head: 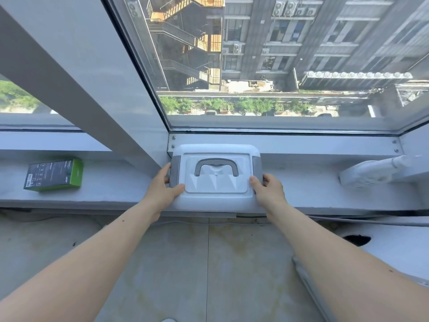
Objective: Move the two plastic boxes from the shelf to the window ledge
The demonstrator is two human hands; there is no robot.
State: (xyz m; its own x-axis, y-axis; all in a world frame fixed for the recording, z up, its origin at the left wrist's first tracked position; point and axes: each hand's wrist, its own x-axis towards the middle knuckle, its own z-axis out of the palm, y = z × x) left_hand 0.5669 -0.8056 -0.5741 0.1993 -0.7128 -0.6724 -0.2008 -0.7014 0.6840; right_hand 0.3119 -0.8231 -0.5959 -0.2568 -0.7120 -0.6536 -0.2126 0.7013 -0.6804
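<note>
A white plastic box with a grey carry handle and grey side clips rests on the window ledge, pushed against the window frame. My left hand grips its left side, thumb on the lid. My right hand grips its right side the same way. Only this one plastic box is in view; the shelf is out of sight.
A green and black carton lies on the ledge at the left. A slanted grey window post meets the ledge just left of the box. A white pipe crosses the ledge at the right. Tiled floor lies below.
</note>
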